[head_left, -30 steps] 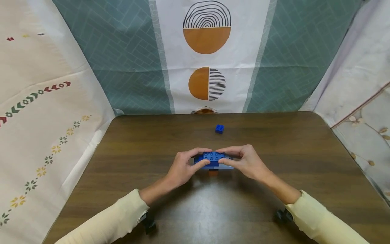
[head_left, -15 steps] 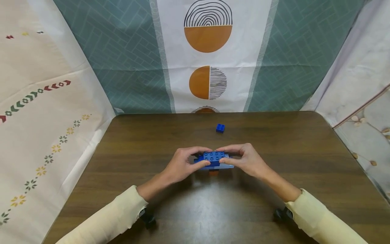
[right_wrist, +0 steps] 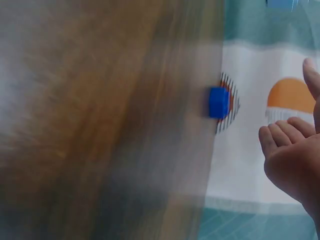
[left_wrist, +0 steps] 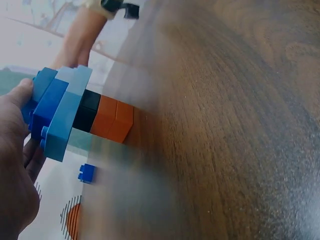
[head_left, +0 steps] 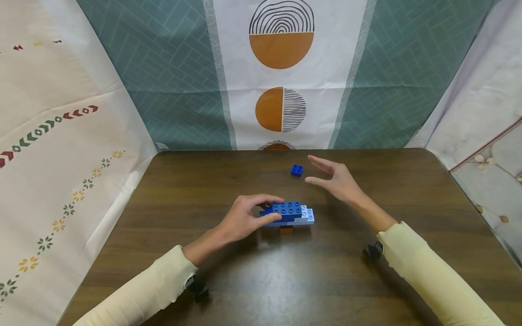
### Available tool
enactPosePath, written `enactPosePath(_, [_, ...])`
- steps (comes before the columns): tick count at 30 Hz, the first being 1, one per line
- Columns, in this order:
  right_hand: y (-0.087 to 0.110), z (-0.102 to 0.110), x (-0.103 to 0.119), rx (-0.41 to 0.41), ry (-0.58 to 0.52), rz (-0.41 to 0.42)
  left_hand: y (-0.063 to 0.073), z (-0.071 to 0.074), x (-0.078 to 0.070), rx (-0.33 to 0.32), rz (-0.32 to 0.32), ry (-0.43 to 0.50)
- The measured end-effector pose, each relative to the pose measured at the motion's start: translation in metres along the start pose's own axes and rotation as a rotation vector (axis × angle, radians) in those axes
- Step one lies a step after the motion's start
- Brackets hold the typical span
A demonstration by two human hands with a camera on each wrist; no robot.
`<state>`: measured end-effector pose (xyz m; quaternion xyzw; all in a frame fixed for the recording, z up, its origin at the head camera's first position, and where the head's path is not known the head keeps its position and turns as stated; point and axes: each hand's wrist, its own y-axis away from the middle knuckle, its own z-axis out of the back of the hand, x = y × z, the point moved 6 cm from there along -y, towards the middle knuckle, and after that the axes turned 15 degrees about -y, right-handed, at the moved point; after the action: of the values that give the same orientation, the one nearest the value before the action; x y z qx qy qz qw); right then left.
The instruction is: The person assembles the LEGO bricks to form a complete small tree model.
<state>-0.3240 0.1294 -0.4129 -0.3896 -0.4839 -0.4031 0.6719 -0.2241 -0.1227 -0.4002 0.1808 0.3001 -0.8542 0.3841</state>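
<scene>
On the table stands a stack of toy building bricks, with a dark blue brick (head_left: 290, 211) on top. Light blue bricks (head_left: 305, 221) lie under it, wider than the base. The left wrist view shows a black brick (left_wrist: 87, 111) and orange bricks (left_wrist: 112, 120) forming a narrow foot. My left hand (head_left: 244, 220) pinches the top from the left, thumb in front and fingers behind. Farther back sits a small blue brick (head_left: 297, 170). My right hand (head_left: 340, 182), thumb and fingers spread, hovers just right of it without touching.
The brown wooden table (head_left: 195, 181) ends at a back edge close behind the small brick. A patterned cloth (head_left: 179, 90) hangs beyond that edge, with pale cloths at both sides. Dark wrist-worn devices (head_left: 197, 290) show near the sleeves.
My right hand has let go of the brick stack and moved back and right, up beside the small blue brick. My left hand stays on the stack.
</scene>
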Motion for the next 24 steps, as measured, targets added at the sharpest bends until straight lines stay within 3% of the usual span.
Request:
enactPosePath(9, [-0.036, -0.001, -0.037, 0.128, 0.110, -0.234, -0.003, 0.001, -0.001, 0.024, 0.015, -0.001])
enactPosePath(16, [-0.058, -0.011, -0.048, 0.135, 0.073, -0.224, -0.003, 0.003, 0.000, 0.027, 0.017, 0.004])
enactPosePath(24, [-0.068, -0.015, -0.052, 0.041, 0.163, -0.192, -0.005, 0.003, 0.000, 0.038, 0.022, 0.004])
